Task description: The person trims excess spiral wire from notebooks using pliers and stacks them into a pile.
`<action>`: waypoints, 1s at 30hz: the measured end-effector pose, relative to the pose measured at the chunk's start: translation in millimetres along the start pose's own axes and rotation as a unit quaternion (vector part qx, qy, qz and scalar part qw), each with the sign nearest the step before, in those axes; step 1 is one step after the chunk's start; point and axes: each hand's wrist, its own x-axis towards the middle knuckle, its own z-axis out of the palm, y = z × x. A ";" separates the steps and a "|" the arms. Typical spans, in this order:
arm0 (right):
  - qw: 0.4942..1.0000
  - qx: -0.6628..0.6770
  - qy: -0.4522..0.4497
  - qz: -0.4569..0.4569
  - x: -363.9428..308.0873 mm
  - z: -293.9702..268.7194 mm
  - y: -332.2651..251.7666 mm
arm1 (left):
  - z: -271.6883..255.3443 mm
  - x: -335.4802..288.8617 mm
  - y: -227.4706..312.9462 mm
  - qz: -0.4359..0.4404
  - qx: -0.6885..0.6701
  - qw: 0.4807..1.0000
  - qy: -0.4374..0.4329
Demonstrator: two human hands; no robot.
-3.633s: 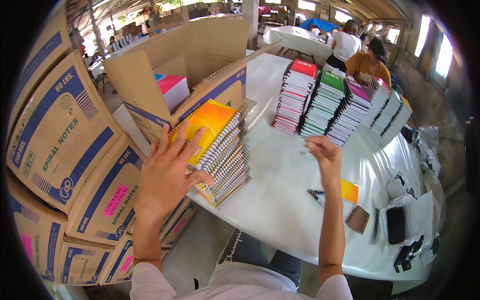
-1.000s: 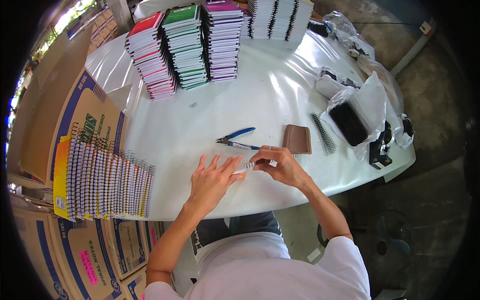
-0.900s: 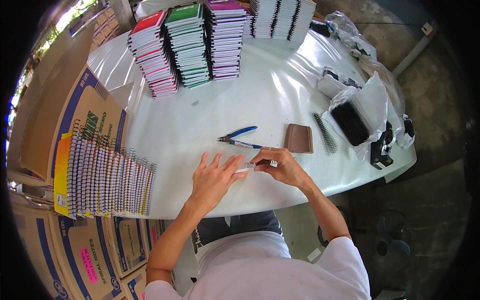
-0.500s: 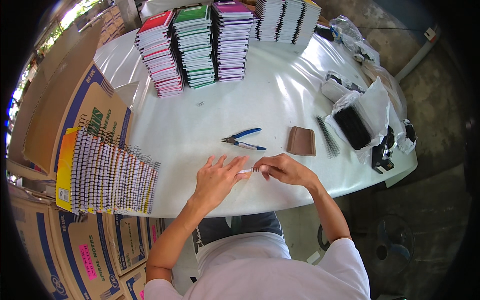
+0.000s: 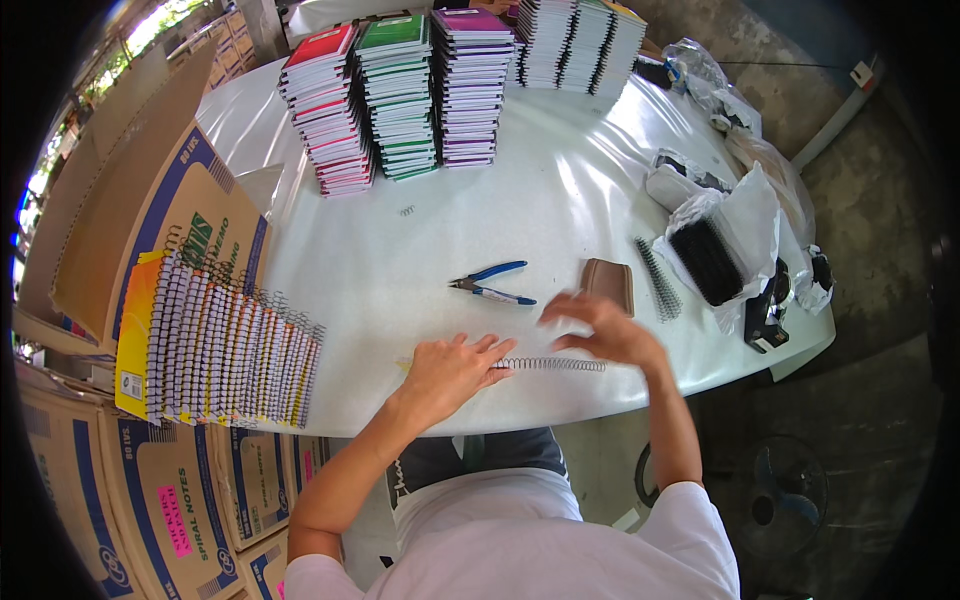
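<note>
My left hand (image 5: 452, 376) is closed over a thin notebook, mostly hidden under it; a small yellow edge shows beside the palm. From the fingertips a dark spiral coil (image 5: 555, 364) runs out to the right along the notebook's line. My right hand (image 5: 608, 328) is lifted above the coil, blurred by motion, with its fingers apart and nothing visible in them. Beyond the hands lie blue-handled cutting pliers (image 5: 492, 284). A brown curved block (image 5: 610, 284) sits partly behind the right hand, and a loose bundle of black coils (image 5: 658, 280) lies to its right.
A row of yellow spiral notebooks (image 5: 230, 345) stands at the left, beside an open cardboard box (image 5: 190, 220). Red, green and purple notebook stacks (image 5: 398, 105) rise at the back. Wrapped black coils (image 5: 706, 258) lie at the right edge. A coil scrap (image 5: 407, 210) lies mid-table.
My right hand has come away from the notebook, moving right and up, and its fingers have spread. A long stretch of coil now shows to the right of my left hand.
</note>
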 end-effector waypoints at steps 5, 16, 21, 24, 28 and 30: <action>0.937 -0.290 0.027 0.193 -28.1 -40.5 44.9 | 1.1 -0.7 -1.6 0.031 -0.004 0.999 0.015; 0.921 0.352 -0.156 -0.047 47.3 1.6 23.5 | -7.9 -18.6 -19.2 -0.109 -0.028 0.991 0.076; 0.953 0.269 -0.141 -0.003 53.6 10.2 19.5 | -5.6 -16.6 -25.8 -0.136 -0.042 0.989 0.046; 0.842 0.518 -0.105 -0.109 49.0 13.2 21.3 | -3.1 -16.6 -28.7 -0.150 -0.040 0.986 0.059; 0.937 0.336 -0.091 0.007 53.4 14.9 23.4 | -12.9 -13.7 -29.4 -0.172 -0.054 0.983 0.037; 0.933 0.345 -0.098 -0.004 55.3 12.8 17.3 | -13.5 -13.6 -30.3 -0.181 -0.069 0.980 0.042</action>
